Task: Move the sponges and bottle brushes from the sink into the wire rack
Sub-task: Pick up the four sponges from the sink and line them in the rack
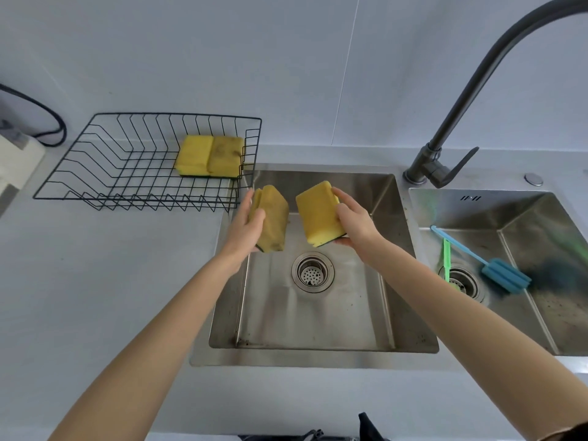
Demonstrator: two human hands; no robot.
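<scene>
My left hand (246,226) grips a stained yellow sponge (273,221) above the left basin's (318,313) far left corner. Beside it, my right hand (353,219) holds a cleaner yellow sponge (318,213) with a green underside. Both sponges hang in the air over the basin. The black wire rack (95,173) stands on the counter to the left, with two yellow sponges (210,155) lying side by side at its right end. In the right basin (541,313) lie a blue bottle brush (506,275) and a green-handled brush (447,259).
A dark arched faucet (445,160) rises between the two basins at the back. A drain strainer (312,272) sits in the left basin's floor. A black cable (47,116) and a white object (16,160) are at the far left by the wall.
</scene>
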